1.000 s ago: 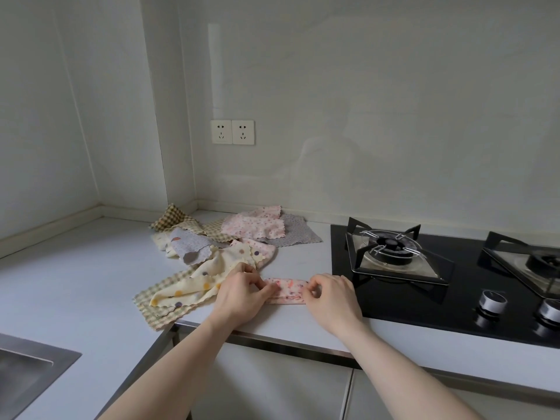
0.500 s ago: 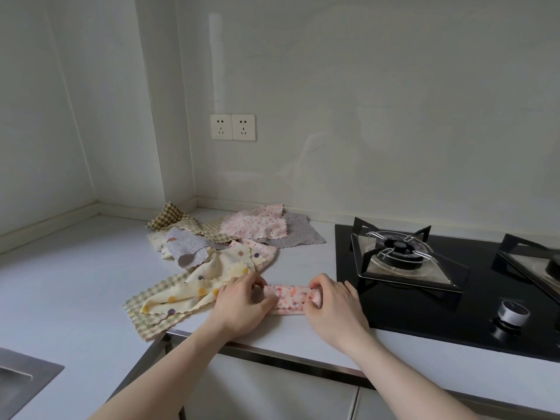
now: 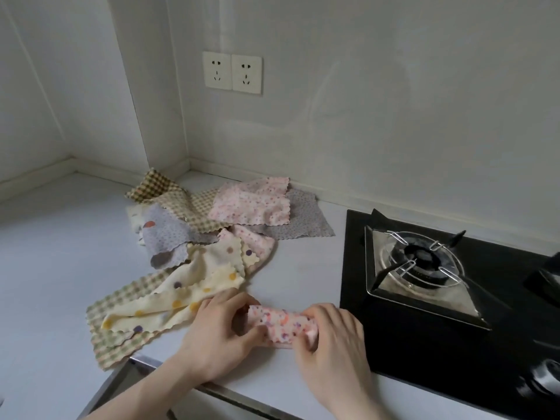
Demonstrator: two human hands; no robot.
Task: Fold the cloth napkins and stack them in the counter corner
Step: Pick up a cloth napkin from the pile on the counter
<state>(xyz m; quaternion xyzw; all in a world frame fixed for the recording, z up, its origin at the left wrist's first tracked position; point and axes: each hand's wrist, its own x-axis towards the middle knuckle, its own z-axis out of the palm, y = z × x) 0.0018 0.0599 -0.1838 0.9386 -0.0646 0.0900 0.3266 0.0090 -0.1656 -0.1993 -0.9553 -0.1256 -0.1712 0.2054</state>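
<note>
Pink napkin (image 3: 280,327): narrow strip on tabletop (image 3: 45,268), left hand (image 3: 216,338) and right hand (image 3: 331,344) each in pinching grip at one end, likely for next fold. Unfolded napkins (image 3: 194,237) heaped beside.

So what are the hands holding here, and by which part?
Both grip the folded pink floral napkin: left hand at its left end, right hand at its right end.

Folded napkin (image 3: 280,327) lies between napkin pile (image 3: 212,237) behind-left and stove (image 3: 424,268) right.
</note>
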